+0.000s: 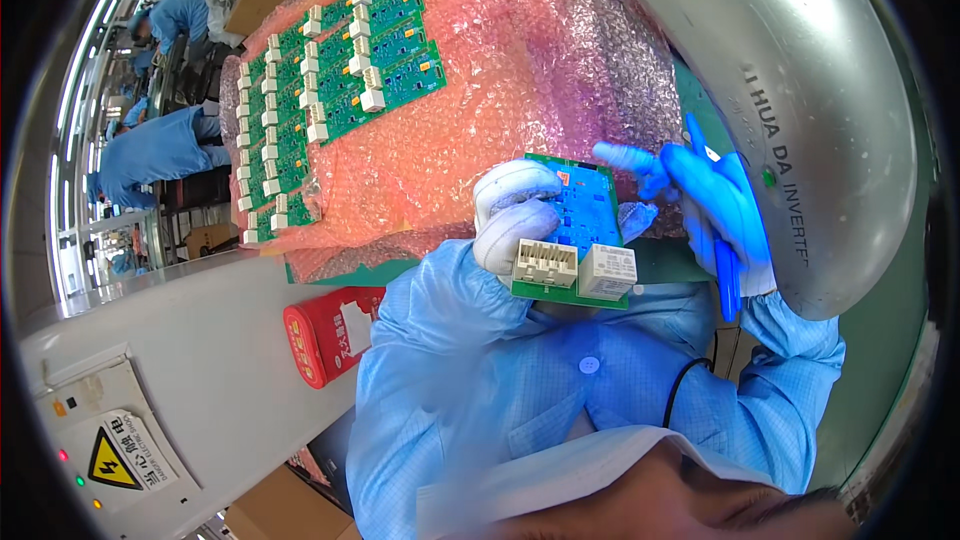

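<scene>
My left hand (515, 215), in a white glove, grips the left edge of a green circuit board (585, 205) held in front of my chest. Two white blocks, a connector (545, 262) and a relay-like part (607, 271), sit on the board's near edge. Blue light falls on the board's upper face. My right hand (712, 202), gloved and tinted blue by that light, is at the board's right side. Its forefinger stretches to the board's top right corner. A thin blue pen-like tool (727, 280) runs through its palm.
Pink bubble wrap (520, 60) covers the bench, with rows of several green circuit boards (330, 70) on it. A large metal lamp hood (810, 90) hangs at the right. A red canister (325, 335) and a grey cabinet with a yellow warning sticker (110, 460) are at the left. Workers in blue coats (150, 155) are at the far left.
</scene>
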`<state>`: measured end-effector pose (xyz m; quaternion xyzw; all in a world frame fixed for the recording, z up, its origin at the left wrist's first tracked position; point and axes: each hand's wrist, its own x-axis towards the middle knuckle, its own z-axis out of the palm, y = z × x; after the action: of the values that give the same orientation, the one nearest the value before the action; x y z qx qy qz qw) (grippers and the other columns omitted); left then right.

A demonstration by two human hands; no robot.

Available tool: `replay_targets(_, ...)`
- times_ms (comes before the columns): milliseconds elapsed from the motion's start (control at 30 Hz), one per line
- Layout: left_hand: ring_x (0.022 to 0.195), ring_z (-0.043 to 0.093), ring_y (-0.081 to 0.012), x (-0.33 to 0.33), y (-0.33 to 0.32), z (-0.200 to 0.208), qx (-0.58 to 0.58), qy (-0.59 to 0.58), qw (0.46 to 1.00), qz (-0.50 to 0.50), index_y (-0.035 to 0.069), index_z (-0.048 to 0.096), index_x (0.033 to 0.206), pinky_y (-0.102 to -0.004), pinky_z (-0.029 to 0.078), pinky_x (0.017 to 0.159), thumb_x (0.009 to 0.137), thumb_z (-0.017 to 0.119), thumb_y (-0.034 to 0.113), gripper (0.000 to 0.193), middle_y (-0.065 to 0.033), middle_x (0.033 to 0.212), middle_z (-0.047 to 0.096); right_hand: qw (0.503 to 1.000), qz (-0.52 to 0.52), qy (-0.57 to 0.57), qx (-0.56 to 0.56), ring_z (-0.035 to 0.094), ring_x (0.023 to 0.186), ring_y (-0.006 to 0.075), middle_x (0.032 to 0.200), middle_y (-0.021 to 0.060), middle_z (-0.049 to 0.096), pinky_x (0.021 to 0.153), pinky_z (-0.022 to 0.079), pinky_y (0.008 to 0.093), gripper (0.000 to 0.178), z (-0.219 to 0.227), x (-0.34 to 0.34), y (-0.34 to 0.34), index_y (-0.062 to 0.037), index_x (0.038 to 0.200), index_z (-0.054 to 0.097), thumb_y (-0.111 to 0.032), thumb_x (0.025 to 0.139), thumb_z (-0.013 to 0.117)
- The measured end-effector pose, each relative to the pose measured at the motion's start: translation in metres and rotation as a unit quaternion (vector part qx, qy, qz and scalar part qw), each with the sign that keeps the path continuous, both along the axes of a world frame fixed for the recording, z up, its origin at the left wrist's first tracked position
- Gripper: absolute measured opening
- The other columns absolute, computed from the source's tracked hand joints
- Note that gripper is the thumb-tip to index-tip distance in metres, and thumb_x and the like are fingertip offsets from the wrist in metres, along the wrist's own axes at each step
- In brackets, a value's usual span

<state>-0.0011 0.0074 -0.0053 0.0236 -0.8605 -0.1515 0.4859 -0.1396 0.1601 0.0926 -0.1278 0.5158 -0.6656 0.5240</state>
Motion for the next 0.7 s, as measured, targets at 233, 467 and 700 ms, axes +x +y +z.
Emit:
replay_targets(233, 0.084, 0.055, -0.0227, -0.004, -0.001, 0.010, 0.020, 0.092, 0.995, -0.039, 0.008, 0.038, 0.109, -0.0353, 0.045, 0.066, 0.055, 0.096, 0.019, 0.080, -0.0099, 0.096, 0.049, 0.987, 0.030, 0.111, 0.116, 0.060, 0.053, 0.0130, 0.056, 0.0070, 0.060, 0.068, 0.049, 0.0263, 0.034, -0.033, 0.001, -0.004, 0.0041, 0.103, 0.061, -0.027, 0.105, 0.046)
replay_targets(467, 0.085, 0.056, -0.0228, -0.001, 0.002, 0.008, 0.052, 0.075, 0.995, -0.047, 0.010, 0.036, 0.111, -0.0353, 0.047, 0.068, 0.055, 0.096, 0.021, 0.083, -0.0096, 0.099, 0.049, 0.985, -0.071, 0.109, 0.112, 0.056, 0.063, 0.0192, 0.060, 0.0039, 0.056, 0.066, 0.038, 0.0333, 0.032, -0.033, 0.008, -0.007, 0.0031, 0.103, 0.065, -0.025, 0.102, 0.051)
replay_targets(700, 0.086, 0.056, -0.0226, 0.008, -0.004, -0.009, 0.031, 0.020, 0.999, -0.026, 0.011, 0.035, 0.111, -0.0351, 0.047, 0.070, 0.054, 0.096, 0.021, 0.084, -0.0087, 0.099, 0.049, 0.993, -0.059, 0.106, 0.004, 0.060, 0.082, 0.0188, 0.078, 0.0117, 0.061, 0.068, 0.042, 0.0329, 0.031, -0.058, 0.006, -0.001, 0.0030, 0.099, 0.066, -0.024, 0.103, 0.050)
